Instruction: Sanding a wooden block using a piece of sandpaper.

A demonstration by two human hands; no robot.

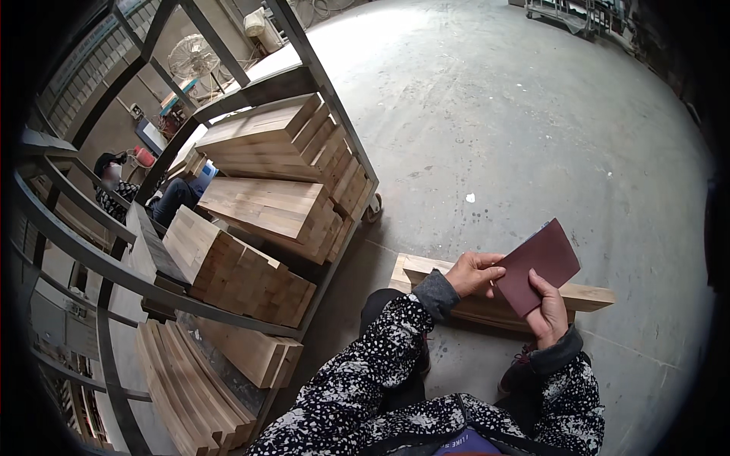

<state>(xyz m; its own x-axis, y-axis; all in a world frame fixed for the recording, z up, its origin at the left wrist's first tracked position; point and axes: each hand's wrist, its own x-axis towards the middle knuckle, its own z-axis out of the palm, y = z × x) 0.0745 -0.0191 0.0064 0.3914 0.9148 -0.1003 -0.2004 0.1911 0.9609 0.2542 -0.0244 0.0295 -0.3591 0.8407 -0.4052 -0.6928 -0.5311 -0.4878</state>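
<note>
A folded, dark maroon sheet that looks like sandpaper (544, 262) is held up in front of me, tilted, with a thin pale bluish edge along its top. At its left edge, the thumb and fingers of my left hand (471, 275) are pinched together. My right hand (550, 315) grips the lower right part, thumb on the maroon face and fingers behind it, mostly hidden. Beneath both hands, near my feet, lie pale wooden boards (591, 297) low over the floor, partly covered by my hands and sleeves.
On my left stands a metal-framed cart (334, 99) on casters, loaded with stacked wooden planks (266, 205) and curved slats (190, 384). Behind it sits another person (114, 194). A fan (192, 57) stands at the back; a wheeled rack (563, 17) is far right on the grey floor.
</note>
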